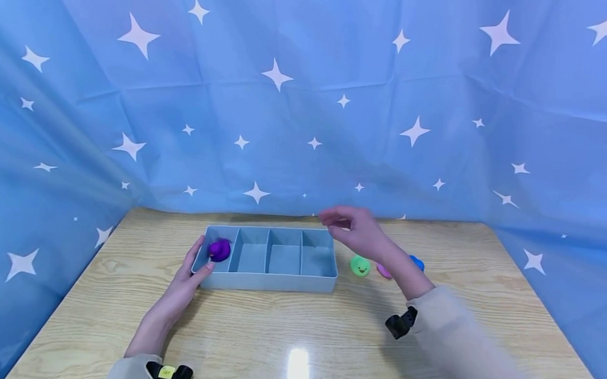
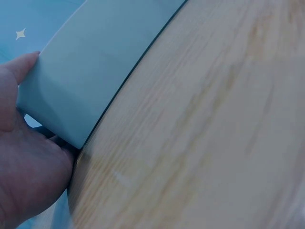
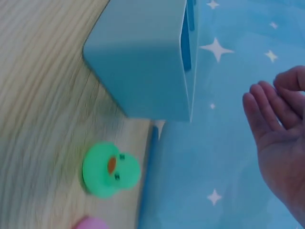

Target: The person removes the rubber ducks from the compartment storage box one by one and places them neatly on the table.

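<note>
A grey-blue box (image 1: 268,282) with a row of compartments stands on the table. In its leftmost compartment lies a purple rubber duck (image 1: 219,250). My left hand (image 1: 188,278) grips the box's left end, thumb over the front rim and fingers along the outer side wall; the left wrist view shows the thumb at the box's corner. My right hand (image 1: 355,231) is raised near the box's back right corner, fingers loosely bent, nothing in them. Below it, to the right of the box, sits a green rubber duck (image 3: 110,170).
Right of the green duck, a pink toy (image 1: 384,271) and a blue toy (image 1: 417,263) are partly covered by my right forearm. The wooden table (image 1: 254,336) ends at the back against a blue curtain (image 1: 307,115) with white stars.
</note>
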Motion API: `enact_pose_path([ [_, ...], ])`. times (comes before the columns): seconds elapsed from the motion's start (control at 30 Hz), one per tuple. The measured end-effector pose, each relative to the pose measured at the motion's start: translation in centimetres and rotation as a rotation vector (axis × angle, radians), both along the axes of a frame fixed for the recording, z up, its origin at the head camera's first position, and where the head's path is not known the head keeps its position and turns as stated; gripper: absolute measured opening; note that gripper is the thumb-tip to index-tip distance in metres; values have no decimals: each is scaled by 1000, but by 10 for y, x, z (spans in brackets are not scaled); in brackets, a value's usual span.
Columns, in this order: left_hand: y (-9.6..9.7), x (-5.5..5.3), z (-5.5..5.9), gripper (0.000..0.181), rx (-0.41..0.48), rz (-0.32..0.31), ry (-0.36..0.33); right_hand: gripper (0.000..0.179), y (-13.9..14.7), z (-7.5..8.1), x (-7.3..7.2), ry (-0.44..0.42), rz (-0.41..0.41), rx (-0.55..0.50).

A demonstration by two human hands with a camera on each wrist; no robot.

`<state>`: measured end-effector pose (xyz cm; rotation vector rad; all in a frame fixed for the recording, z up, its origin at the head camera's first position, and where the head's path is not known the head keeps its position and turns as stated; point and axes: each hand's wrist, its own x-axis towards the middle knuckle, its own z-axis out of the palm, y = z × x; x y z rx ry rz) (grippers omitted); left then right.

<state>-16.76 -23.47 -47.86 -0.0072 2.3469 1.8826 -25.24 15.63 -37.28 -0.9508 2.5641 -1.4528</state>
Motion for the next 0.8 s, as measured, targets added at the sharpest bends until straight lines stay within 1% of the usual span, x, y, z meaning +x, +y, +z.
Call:
enact_pose_path([
  [0.13,1,1,1,74,-2,-3,-12,33,-9,-6,3,-7,29,-43],
  [0.2,1,2,2,74,-10,0,-21,33,-14,-8,3,-2,46,-47],
  [0.27,0,2,2,74,-12,1,-23,33,-19,-7,4,-2,57,-51],
  [0.4,-2,2,3,74,-12,4,-15,32,-31,-5,3,1,53,-66],
  [0.57,-2,2,3,74,-9,0,-5,32,-46,-4,3,-33,52,-86],
  [0.8,-1,0,0,74,3,5,0,34,-66,-5,5,-87,92,-114],
])
